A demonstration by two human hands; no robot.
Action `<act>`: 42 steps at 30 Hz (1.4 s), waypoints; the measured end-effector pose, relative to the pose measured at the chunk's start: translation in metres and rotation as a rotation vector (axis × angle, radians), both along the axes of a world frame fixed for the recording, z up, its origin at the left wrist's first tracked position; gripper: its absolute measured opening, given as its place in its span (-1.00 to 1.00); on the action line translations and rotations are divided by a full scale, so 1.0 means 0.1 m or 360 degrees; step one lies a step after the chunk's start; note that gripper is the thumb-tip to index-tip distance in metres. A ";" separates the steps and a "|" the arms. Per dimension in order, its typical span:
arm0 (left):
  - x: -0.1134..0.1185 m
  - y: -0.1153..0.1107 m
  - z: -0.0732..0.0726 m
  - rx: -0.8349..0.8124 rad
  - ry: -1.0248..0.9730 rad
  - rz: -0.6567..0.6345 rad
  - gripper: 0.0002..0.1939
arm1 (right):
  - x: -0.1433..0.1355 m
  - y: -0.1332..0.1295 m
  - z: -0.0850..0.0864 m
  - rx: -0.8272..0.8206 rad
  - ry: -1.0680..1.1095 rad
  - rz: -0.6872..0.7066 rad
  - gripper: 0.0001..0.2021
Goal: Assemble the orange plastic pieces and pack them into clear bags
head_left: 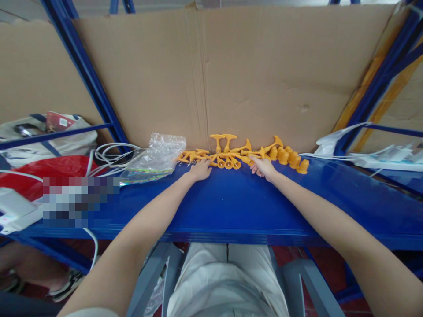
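Orange plastic pieces with T-shaped handles lie in a loose row along the cardboard at the back of the blue table. My left hand rests palm down with fingers spread, beside orange pieces with thin metal parts. My right hand has its fingers closed on an orange piece at the row's right part. Between my hands, several cup-like ends face me. Several orange caps stand right of my right hand.
Left of the row lie a clear plastic bag, white cables, a red bag and a white device. Blue posts flank the cardboard. A power strip lies at the right. A person's leg shows lower left.
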State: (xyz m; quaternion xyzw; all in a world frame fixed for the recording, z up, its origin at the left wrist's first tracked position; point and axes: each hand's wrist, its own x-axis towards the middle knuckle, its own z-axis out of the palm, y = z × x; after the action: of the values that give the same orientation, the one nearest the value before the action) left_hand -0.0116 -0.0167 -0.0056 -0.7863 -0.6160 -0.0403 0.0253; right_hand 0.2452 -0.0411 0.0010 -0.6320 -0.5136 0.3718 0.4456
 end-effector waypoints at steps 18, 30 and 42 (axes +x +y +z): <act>0.00 0.00 -0.03 0.0043 -0.0035 -0.0017 -0.46 | 0.03 0.16 -0.16 0.0445 -0.1004 0.0137 -0.52; 0.06 -0.02 -0.02 0.0092 0.0021 -0.0032 -0.47 | 0.03 0.27 -0.32 0.0635 -0.0799 0.0223 -0.70; 0.10 -0.15 0.08 0.0186 0.0077 0.0122 -0.53 | 0.01 0.21 -0.25 0.0634 -0.1209 0.0089 -0.91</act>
State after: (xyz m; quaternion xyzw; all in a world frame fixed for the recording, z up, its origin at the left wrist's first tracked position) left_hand -0.0013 -0.0314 0.0025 -0.7602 -0.6413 -0.0564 0.0875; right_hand 0.2461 -0.0197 -0.0235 -0.6115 -0.7199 0.0182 0.3278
